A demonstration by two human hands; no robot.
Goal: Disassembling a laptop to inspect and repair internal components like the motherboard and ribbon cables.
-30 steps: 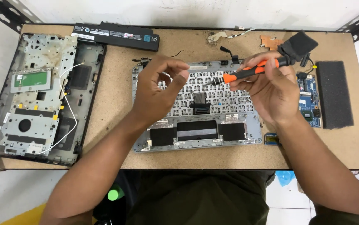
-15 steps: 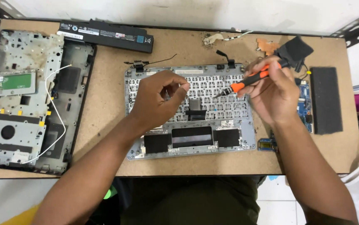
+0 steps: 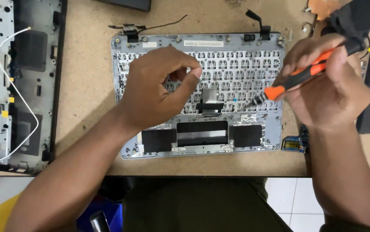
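Under my hands lies the upturned laptop keyboard panel [image 3: 236,129] on the counter [image 3: 86,86]. My left hand [image 3: 155,88] hovers over it, thumb and fingertips pinched together. My right hand [image 3: 327,86] grips an orange screwdriver [image 3: 299,78], tip angled down at the panel. Beyond my left, a laptop base [image 3: 17,81] rests.

— What do I have on, from up here?

— Both my forearms are bare; no sleeves, watch or rings on my left hand [image 3: 157,88] or my right hand [image 3: 327,88]. Below the table edge I see my dark olive-green clothing [image 3: 202,206].
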